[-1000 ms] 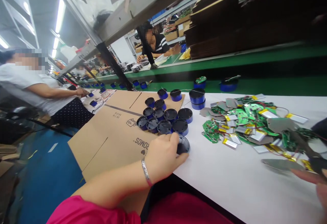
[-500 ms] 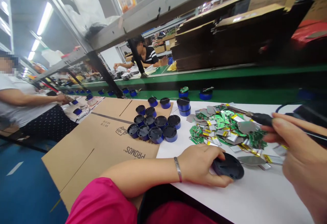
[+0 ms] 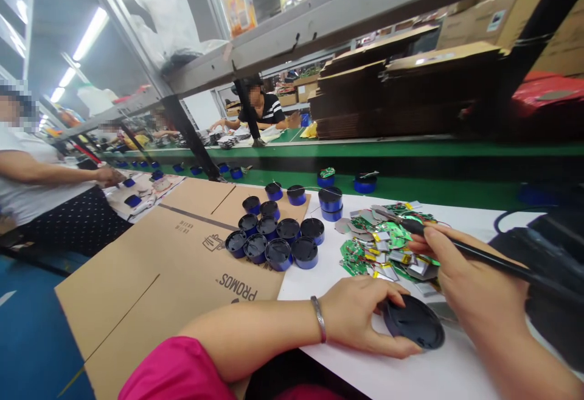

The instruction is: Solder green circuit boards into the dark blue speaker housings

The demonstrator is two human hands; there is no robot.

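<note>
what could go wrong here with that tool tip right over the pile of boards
1. The right hand holds the thin black tool with its tip over the loose pile of green boards and silver packs. If the tip is hot or sharp, it might nick a pack or snag a wire.
2. The left hand grips the black round part only by its rim on the smooth white table, so it may slide when pressed.

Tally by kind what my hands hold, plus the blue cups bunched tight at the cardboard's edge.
Round black plastic lid, left hand: 1
Slim black pen-like tool, right hand: 1
Blue round plastic cups, bunched: 10
Total: 12
</note>
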